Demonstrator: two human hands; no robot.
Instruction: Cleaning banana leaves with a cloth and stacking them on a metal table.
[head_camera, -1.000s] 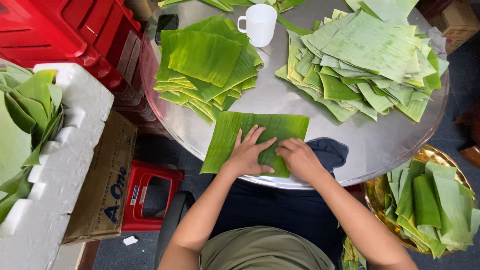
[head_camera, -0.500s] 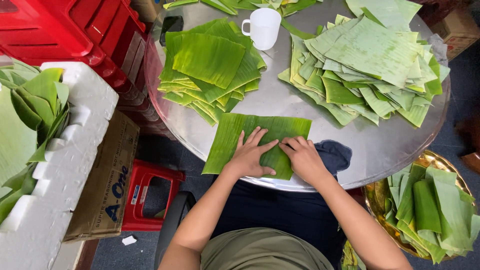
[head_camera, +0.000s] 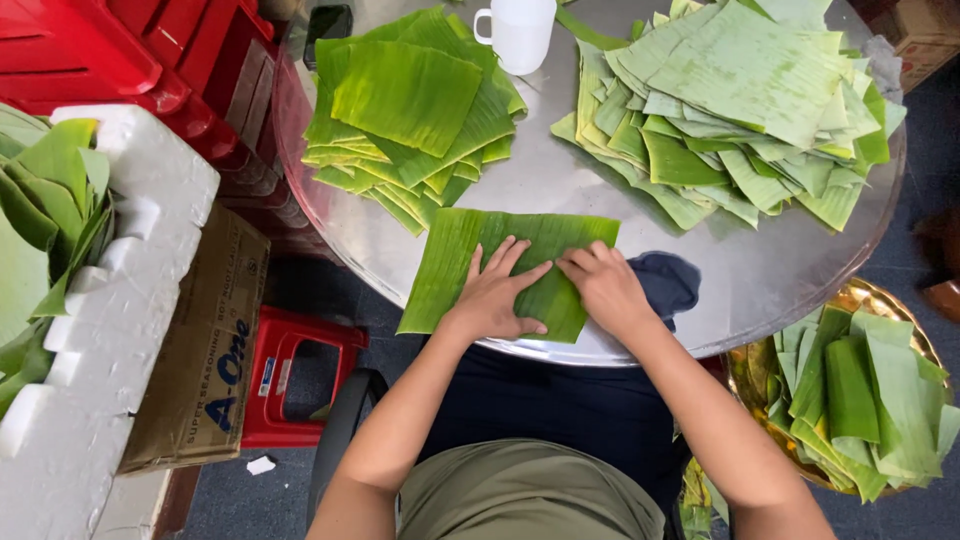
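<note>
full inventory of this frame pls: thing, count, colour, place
banana leaf: 1, green, table's near edge, under both hands
leaf stacks: 2, green, table's left and right
mug: 1, white, table's far side
cloth: 1, dark blue, beside right hand
round table: 1, silver, centre
tray of leaves: 1, gold, lower right
foam box: 1, white, left
cardboard box: 1, brown, left
stool: 1, red, floor
left hand: flat on leaf
right hand: flat on leaf

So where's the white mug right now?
The white mug stands at the far edge of the round metal table, top centre of the head view, between the two stacks of banana leaves, well beyond both hands.
</note>
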